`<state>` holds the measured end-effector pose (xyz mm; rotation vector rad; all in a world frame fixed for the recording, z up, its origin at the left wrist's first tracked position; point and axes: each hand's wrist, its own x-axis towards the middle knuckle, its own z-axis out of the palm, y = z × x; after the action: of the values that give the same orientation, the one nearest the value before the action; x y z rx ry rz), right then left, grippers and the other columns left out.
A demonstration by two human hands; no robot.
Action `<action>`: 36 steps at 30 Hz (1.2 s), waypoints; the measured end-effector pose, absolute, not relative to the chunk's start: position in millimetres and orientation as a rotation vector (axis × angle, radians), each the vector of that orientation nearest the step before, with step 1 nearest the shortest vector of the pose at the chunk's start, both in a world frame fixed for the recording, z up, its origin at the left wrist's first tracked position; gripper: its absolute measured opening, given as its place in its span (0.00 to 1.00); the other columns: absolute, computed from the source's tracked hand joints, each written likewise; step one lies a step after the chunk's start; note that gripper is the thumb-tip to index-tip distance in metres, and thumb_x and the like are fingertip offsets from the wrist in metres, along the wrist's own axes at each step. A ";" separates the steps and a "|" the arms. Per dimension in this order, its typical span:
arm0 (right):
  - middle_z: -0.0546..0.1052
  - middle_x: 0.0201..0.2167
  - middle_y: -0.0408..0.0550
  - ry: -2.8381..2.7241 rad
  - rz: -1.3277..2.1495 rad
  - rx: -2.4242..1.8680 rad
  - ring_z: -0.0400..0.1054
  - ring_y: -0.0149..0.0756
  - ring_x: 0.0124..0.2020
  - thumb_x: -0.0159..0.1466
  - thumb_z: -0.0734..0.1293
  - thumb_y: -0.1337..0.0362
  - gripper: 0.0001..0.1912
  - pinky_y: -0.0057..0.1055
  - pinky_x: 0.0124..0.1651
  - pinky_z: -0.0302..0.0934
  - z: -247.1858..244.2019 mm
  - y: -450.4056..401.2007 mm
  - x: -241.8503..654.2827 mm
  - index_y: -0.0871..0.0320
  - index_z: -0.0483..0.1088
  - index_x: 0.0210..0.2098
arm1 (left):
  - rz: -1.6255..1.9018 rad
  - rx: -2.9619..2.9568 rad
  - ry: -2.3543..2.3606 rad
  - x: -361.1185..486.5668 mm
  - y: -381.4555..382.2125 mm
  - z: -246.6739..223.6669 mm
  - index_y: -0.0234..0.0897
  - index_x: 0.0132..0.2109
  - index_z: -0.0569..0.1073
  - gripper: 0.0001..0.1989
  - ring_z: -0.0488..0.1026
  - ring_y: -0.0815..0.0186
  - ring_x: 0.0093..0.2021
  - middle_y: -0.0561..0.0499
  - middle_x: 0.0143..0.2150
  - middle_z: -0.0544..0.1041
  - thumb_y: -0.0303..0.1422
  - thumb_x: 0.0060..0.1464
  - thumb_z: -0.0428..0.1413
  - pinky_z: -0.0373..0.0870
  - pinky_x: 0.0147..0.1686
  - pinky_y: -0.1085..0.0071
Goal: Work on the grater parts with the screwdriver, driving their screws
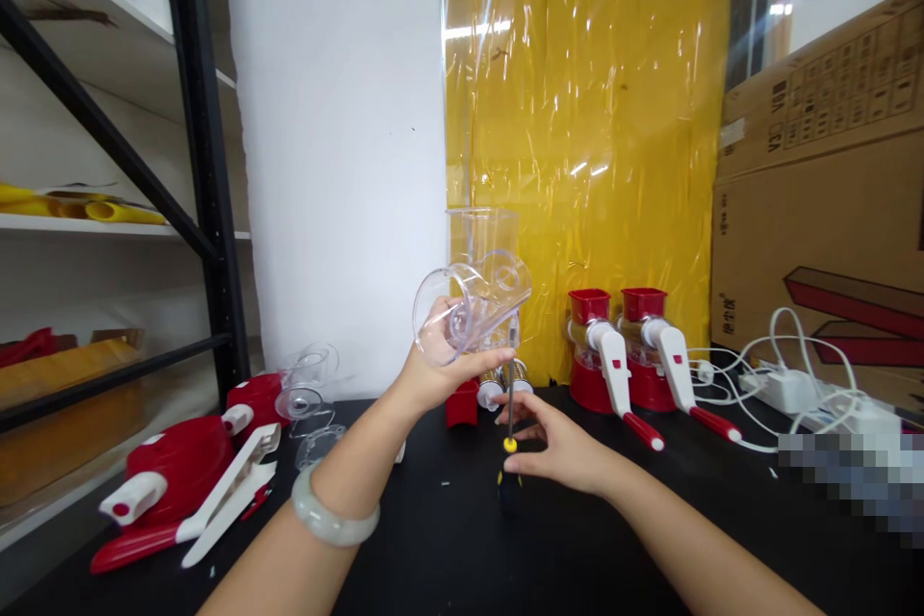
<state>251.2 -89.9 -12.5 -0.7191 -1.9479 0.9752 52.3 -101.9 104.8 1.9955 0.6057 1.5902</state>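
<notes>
1. With left hand (442, 346) holding clear plastic tubular housing (498, 298) above the right, brace firmly.
2. With right hand (545, 448) holding black-and-yellow screwdriver (510, 446) upright beneath, align squarely before turning gently.

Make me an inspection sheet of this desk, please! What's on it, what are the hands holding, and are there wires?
Surface: black table, with a few small pale scraps.
Job's things: clear plastic body, held up off the table; screwdriver, shaft pointing up toward it.
Clutter: red bases and clear parts at left; two red-and-white machines standing at right.
Hands: left hand holds the clear plastic body; right hand holds the screwdriver.
Cables: tangled white cables at right.
Surroundings: shelving at left, yellow sheeting and white panel behind, cardboard box at right.
</notes>
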 end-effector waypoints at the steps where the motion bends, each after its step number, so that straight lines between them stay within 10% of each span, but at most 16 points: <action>1: 0.72 0.54 0.52 -1.969 1.007 -0.675 0.67 0.45 0.58 0.54 0.78 0.56 0.37 0.45 0.57 0.63 -12.4 -90.4 251.7 0.52 0.64 0.59 | 1.586 1.991 0.605 52.5 -102.1 104.8 0.36 0.49 0.66 0.32 0.76 0.54 0.50 0.42 0.49 0.76 0.39 0.39 0.71 0.70 0.53 0.54; 6: 0.76 0.38 0.47 -1.955 1.087 -0.674 0.74 0.41 0.43 0.56 0.76 0.53 0.32 0.47 0.55 0.64 -15.6 -88.6 248.0 0.55 0.66 0.55 | 1.596 1.988 0.621 52.0 -101.3 104.1 0.36 0.49 0.66 0.34 0.76 0.54 0.49 0.42 0.48 0.77 0.39 0.37 0.72 0.70 0.52 0.54; 12: 0.69 0.56 0.54 -1.952 1.002 -0.685 0.62 0.46 0.62 0.54 0.77 0.55 0.40 0.45 0.58 0.62 -9.2 -91.4 254.9 0.52 0.60 0.61 | 1.583 2.015 0.600 50.2 -97.1 102.1 0.36 0.49 0.66 0.33 0.76 0.53 0.50 0.41 0.50 0.76 0.39 0.39 0.71 0.70 0.54 0.52; 19: 0.76 0.40 0.48 -1.997 1.025 -0.762 0.73 0.43 0.45 0.52 0.78 0.52 0.36 0.49 0.56 0.63 -7.6 -89.5 255.2 0.55 0.66 0.57 | 1.608 2.026 0.627 50.2 -97.4 102.2 0.36 0.48 0.67 0.32 0.75 0.53 0.50 0.42 0.49 0.75 0.40 0.38 0.71 0.70 0.52 0.53; 24: 0.70 0.56 0.53 -2.010 0.916 -0.720 0.64 0.46 0.60 0.53 0.78 0.55 0.39 0.46 0.59 0.61 -5.1 -90.6 259.5 0.52 0.62 0.60 | 1.607 2.016 0.627 51.4 -100.3 103.7 0.37 0.49 0.67 0.32 0.75 0.54 0.49 0.43 0.48 0.76 0.40 0.38 0.72 0.71 0.52 0.53; 29: 0.76 0.40 0.47 -2.052 1.032 -0.691 0.73 0.42 0.47 0.57 0.75 0.53 0.31 0.48 0.58 0.63 -5.7 -91.6 257.3 0.55 0.66 0.56 | 1.607 2.003 0.631 50.3 -97.9 102.2 0.36 0.49 0.67 0.33 0.75 0.53 0.50 0.42 0.49 0.76 0.40 0.38 0.72 0.71 0.53 0.52; 36: 0.65 0.60 0.54 -2.018 0.869 -0.710 0.58 0.47 0.65 0.53 0.77 0.50 0.43 0.48 0.63 0.58 -5.8 -88.9 262.6 0.50 0.59 0.63 | 1.577 1.974 0.614 51.4 -100.6 103.0 0.36 0.49 0.66 0.33 0.75 0.52 0.51 0.42 0.50 0.76 0.39 0.38 0.71 0.70 0.54 0.50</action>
<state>262.6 -88.9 -5.8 -0.7103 -2.0177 0.8689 51.4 -100.6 103.0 1.9742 0.6142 1.5772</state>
